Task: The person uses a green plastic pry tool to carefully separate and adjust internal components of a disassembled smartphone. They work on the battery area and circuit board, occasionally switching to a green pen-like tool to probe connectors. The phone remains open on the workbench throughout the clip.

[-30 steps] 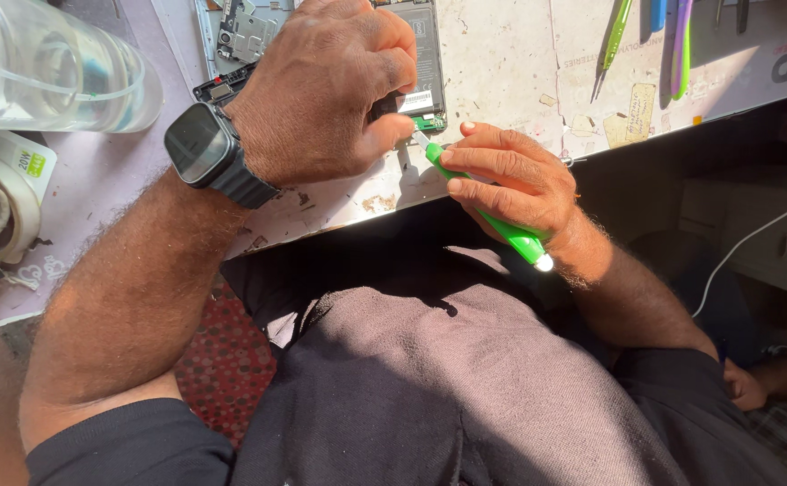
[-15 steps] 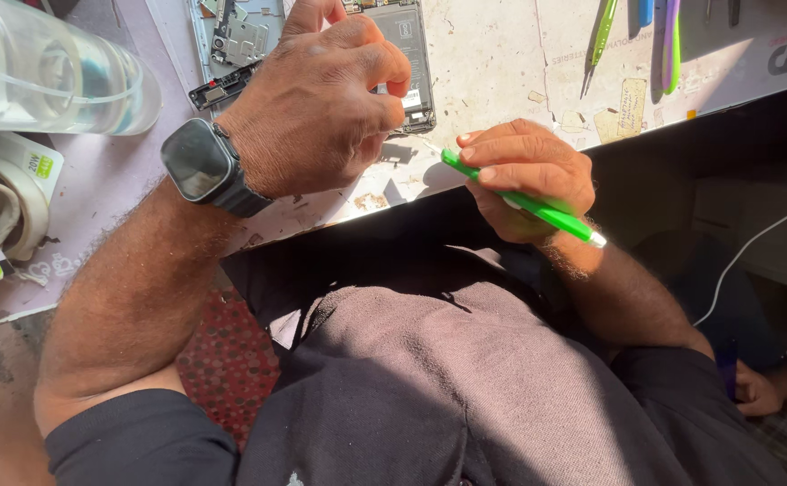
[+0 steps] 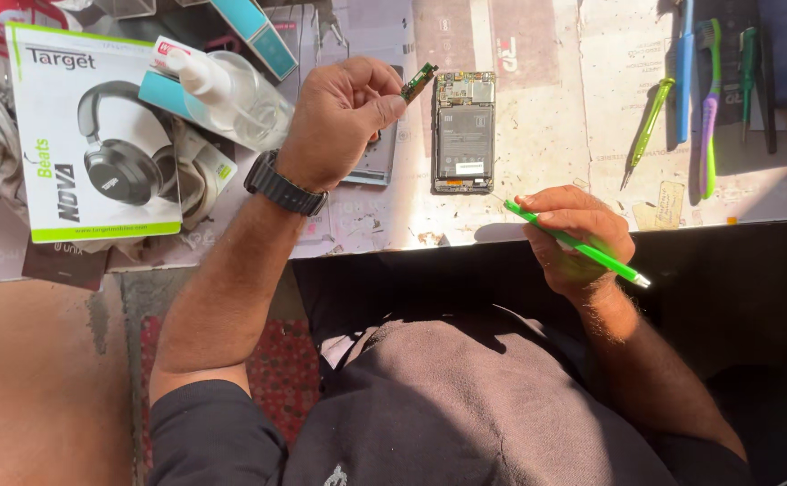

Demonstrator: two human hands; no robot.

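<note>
The opened phone is lying flat on the desk, its back cover off and its dark battery showing; every place below is told from it. Far to its left, a white box with lime-green edging and a picture of black headphones is resting flat on the desk. Between that box and the phone, a clear plastic bottle with a white nozzle is lying on its side, and above it a slim teal and white carton is slanting toward the desk's far edge. To the phone's right, a small tan label is sitting near the desk's front edge.

The left hand, a black watch on its wrist, is hovering raised just left of the phone, its grip pinching a small green circuit board between thumb and forefinger, tilted up beside the phone's top left corner. The right hand is resting below and right of the phone at the desk's front edge, fingers curled in a closed grip around a green screwdriver whose tip is pointing toward the phone's lower right corner.
</note>
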